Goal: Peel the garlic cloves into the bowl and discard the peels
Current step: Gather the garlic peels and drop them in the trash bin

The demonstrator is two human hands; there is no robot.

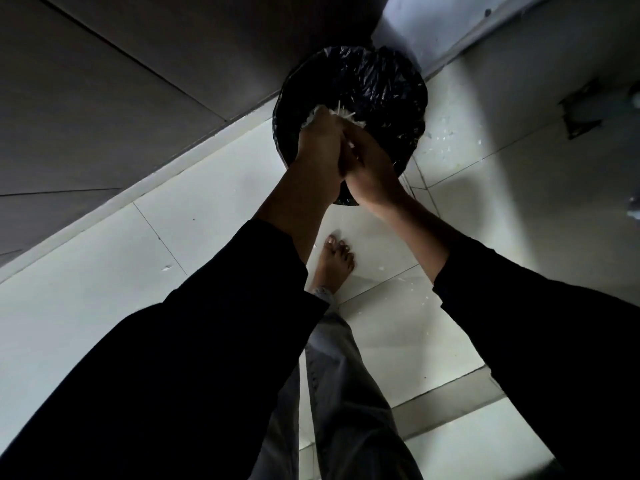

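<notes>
— Where are the garlic peels [327, 116]?

— A pale, papery bunch of them sits at the tips of the two hands, directly above the mouth of a round bin [408, 140] lined with a black plastic bag [381, 81]. A few thin slivers stick up from the bunch.

— And the hands themselves?

— They are pressed together side by side over the near rim of the bin. The left hand [320, 140] is curled round the peels, with the white scraps showing past its knuckles. The right hand [367, 161] lies against it, fingers bent in towards the same bunch; a small white scrap shows between the two. How firmly the right one grips is hard to tell in the dim light.

— What is around them?

— Both arms wear long dark sleeves [207, 323]. The bin stands on a pale tiled floor [86, 271], tucked against a dark cabinet front [121, 98]. One bare foot [334, 263] is planted on the tiles just short of the bin, below a grey trouser leg [346, 393]. Small white flecks [440, 140] lie scattered on the floor to the right of the bin.
</notes>
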